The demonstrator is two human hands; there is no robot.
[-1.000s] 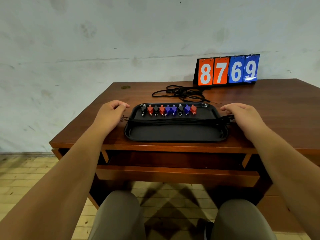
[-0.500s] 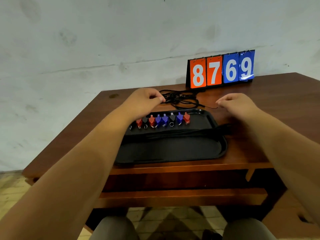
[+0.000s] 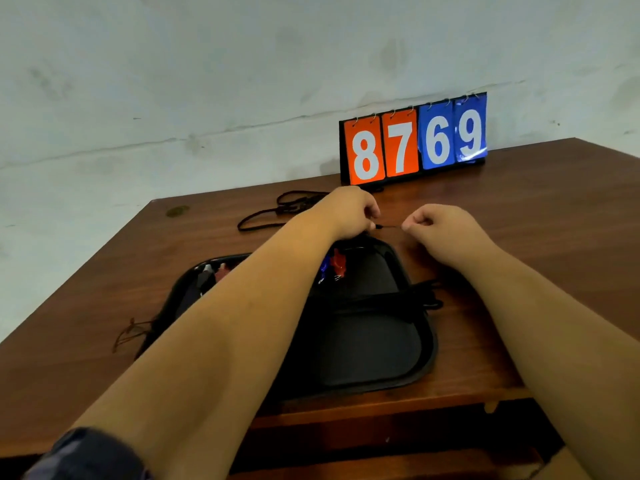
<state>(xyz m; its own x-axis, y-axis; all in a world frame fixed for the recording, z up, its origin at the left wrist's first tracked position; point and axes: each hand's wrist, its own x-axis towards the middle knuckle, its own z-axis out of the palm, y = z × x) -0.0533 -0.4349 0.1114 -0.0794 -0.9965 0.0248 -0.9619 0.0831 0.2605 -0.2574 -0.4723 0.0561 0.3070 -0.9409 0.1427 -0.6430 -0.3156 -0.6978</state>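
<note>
Behind the black tray (image 3: 424,358), my left hand (image 3: 348,211) and my right hand (image 3: 440,226) each pinch one end of a short stretch of thin black cord (image 3: 389,226), held taut between them just above the wooden table (image 3: 536,244). The rest of the cord pile (image 3: 277,211) lies loose on the table to the left of my left hand. On the tray stands a row of small red, blue and black clips (image 3: 337,266); my left forearm covers most of them. A bundle of black cords (image 3: 398,301) lies across the tray's middle.
A flip scoreboard (image 3: 414,143) reading 8769 stands at the table's back edge against the white wall. Thin cord ends (image 3: 130,332) trail off the tray's left side. The table's front edge and a drawer rail lie below the tray.
Both hands left the tray's sides, reached past its far rim and came together. Each now pinches the black cord behind the tray. The camera has leaned forward and tilted.
</note>
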